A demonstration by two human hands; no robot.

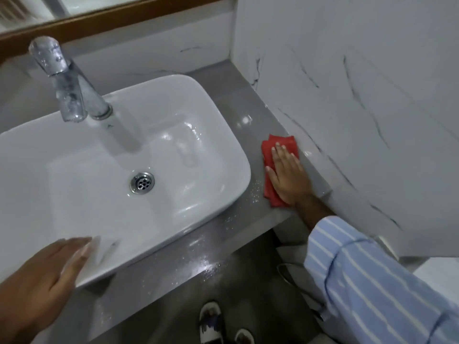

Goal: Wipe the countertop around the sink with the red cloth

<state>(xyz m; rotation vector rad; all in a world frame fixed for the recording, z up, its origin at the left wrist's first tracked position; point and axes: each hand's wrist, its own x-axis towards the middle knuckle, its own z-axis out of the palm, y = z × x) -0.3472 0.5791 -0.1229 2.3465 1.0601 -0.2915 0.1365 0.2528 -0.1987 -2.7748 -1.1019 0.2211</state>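
A folded red cloth (269,150) lies flat on the grey countertop (238,108), in the narrow strip between the white sink (218,135) and the marble side wall. My right hand (289,175) presses down on the cloth with flat fingers, covering most of it. My left hand (44,276) rests with spread fingers on the sink's near left rim and holds nothing. Water droplets speckle the countertop just left of the cloth and along the front strip.
A chrome tap (67,80) stands at the back of the sink, and a drain (142,182) sits in the basin. The white marble wall (347,95) hems the counter on the right. A wood-framed mirror (104,18) is behind. Below the counter edge are my sandalled feet (211,321).
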